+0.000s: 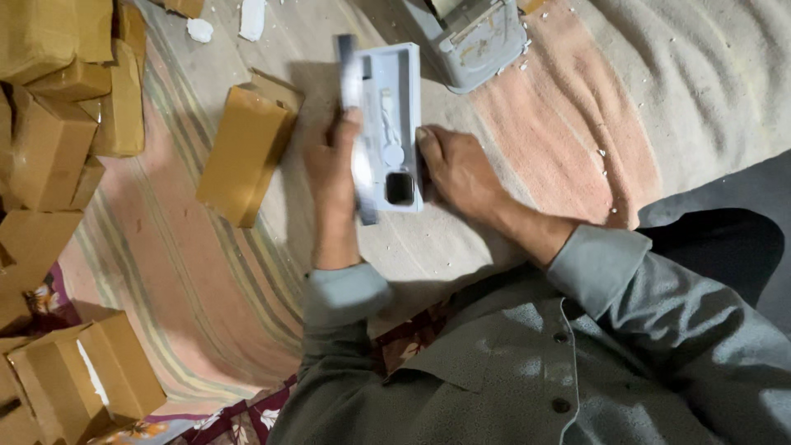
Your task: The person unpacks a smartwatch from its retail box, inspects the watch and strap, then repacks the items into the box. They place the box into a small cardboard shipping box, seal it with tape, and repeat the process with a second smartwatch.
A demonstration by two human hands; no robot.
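My left hand (332,177) grips the left edge of a long white tray-like box (394,78), along with a thin grey lid or sleeve (349,70) held beside it. Inside the tray lie a white strap and a small black square watch face (400,189). My right hand (458,169) holds the tray's right edge near its lower end. Both hands hold the box just above a striped cloth on the floor. Grey sleeves cover both forearms.
An open brown cardboard box (244,153) lies left of my hands. More cardboard boxes (58,107) are stacked at the far left and lower left (86,379). A grey bin-like container (478,45) stands above. White foam scraps (200,30) lie on the striped cloth (544,124).
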